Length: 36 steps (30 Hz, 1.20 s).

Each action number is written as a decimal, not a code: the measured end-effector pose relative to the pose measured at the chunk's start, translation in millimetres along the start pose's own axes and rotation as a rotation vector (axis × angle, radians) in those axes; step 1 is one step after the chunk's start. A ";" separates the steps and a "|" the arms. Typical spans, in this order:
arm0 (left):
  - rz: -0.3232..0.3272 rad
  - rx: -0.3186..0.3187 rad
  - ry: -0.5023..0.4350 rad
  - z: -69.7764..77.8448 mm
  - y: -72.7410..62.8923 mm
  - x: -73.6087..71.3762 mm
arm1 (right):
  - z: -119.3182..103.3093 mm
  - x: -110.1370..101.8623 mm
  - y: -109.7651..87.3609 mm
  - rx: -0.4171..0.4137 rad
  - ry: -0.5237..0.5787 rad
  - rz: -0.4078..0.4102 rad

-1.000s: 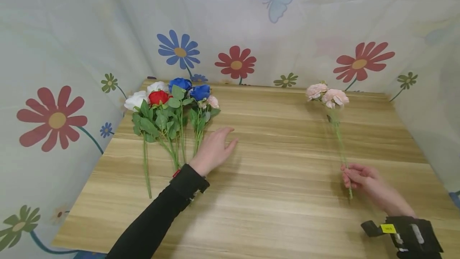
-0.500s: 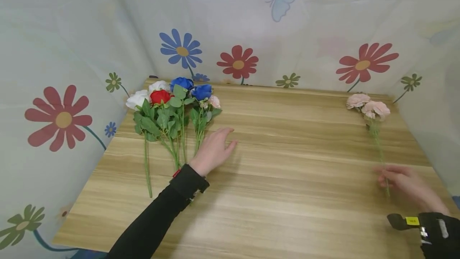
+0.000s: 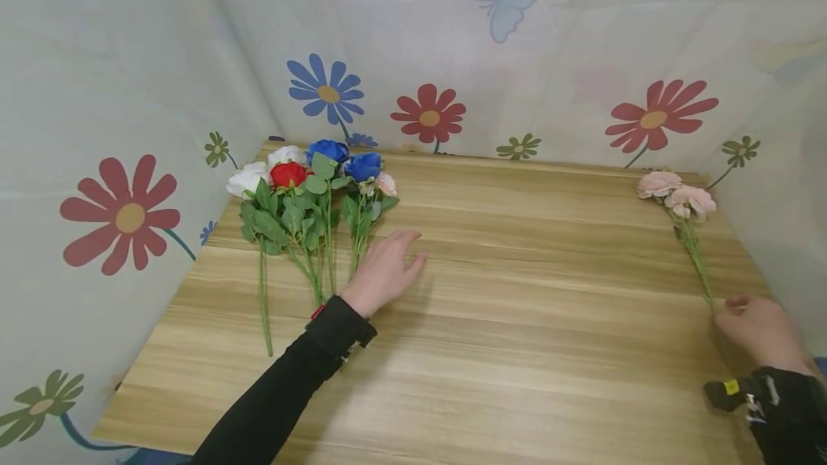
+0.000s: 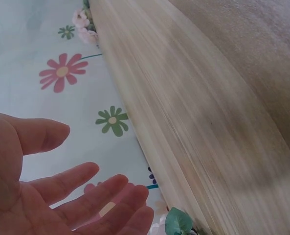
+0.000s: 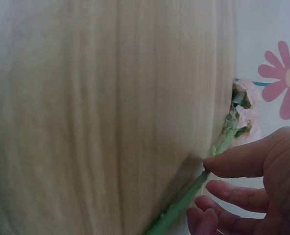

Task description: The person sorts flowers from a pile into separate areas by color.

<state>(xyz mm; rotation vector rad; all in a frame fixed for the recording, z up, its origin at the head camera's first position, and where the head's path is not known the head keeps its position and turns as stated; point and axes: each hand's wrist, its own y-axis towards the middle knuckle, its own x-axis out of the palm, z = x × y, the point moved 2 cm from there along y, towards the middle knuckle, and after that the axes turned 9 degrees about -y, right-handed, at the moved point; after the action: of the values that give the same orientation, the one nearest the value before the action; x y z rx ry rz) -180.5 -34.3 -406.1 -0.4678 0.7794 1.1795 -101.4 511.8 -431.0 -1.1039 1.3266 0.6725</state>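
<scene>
In the head view my left hand [image 3: 382, 273] hovers beside the stems of a flower group at the left, fingers spread and nothing in them. The group holds white roses [image 3: 248, 179], a red rose [image 3: 288, 174], blue roses [image 3: 363, 166] and a small pink flower [image 3: 385, 184], all with green leaves. At the right, my right hand [image 3: 762, 327] pinches the green stem of a pink flower spray [image 3: 690, 201] low down; its blooms point toward the back edge. In the right wrist view the thumb presses the stem [image 5: 176, 208] and the other fingers curve close beside it.
A wood-grain table [image 3: 517, 350] carries everything. Behind it and along the sides hangs a white curtain [image 3: 388, 13] printed with flowers and a butterfly. The pink spray lies near the table's back right corner.
My right hand has carried the pink flower spray rightward and lowered it close over the table near the right edge, its stem now slanting. My left hand has stayed in place.
</scene>
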 end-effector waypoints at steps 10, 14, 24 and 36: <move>-0.007 0.011 0.000 0.9 3.2 -0.3 | -4.0 1.0 2.8 0.016 -0.032 0.075; -0.003 0.013 0.002 -0.4 4.1 -0.2 | -11.0 0.2 -0.4 0.028 -0.029 0.120; 0.014 -0.036 0.023 -6.3 3.0 -2.6 | -75.7 -1.9 -8.1 -0.149 0.240 0.266; 0.057 -0.097 0.089 -15.0 -5.5 -12.2 | -176.8 -2.7 -19.8 -0.348 0.700 0.191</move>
<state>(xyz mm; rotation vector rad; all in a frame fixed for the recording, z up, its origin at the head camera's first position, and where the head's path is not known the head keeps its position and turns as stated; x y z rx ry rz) -181.9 -54.3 -407.2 -0.5848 0.8187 1.2604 -157.0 344.8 -404.4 -1.5943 1.9779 0.7006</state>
